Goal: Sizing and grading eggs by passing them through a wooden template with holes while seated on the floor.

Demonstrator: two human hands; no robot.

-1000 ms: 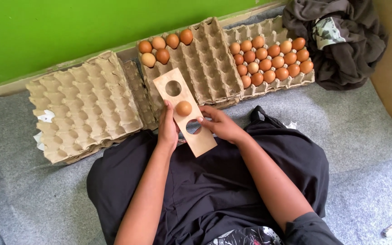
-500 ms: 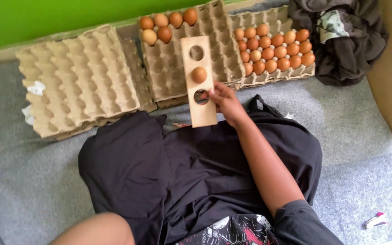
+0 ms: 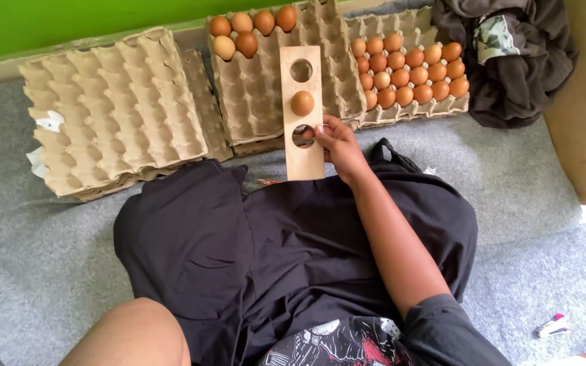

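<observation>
My right hand (image 3: 337, 144) grips the right edge of a long wooden board (image 3: 302, 152) beside its lowest hole. The board has three round holes and lies lengthwise over the middle egg tray (image 3: 259, 102). A brown egg (image 3: 302, 103) sits in the board's middle hole; the other two holes are empty. Several brown eggs (image 3: 252, 30) fill the far corner of the middle tray. My left hand is out of view; only a bare forearm or elbow (image 3: 133, 335) shows at the bottom left.
A stack of empty cardboard egg trays (image 3: 113, 108) lies at the left. A tray with several brown eggs (image 3: 408, 68) sits at the right, next to a heap of dark cloth (image 3: 510, 61). Grey carpet (image 3: 35, 271) covers the floor, with a small object (image 3: 551, 327) at the bottom right.
My left hand has let go of the board and drawn back out of view. The board has swung from a slant to straight, held by my right hand alone.
</observation>
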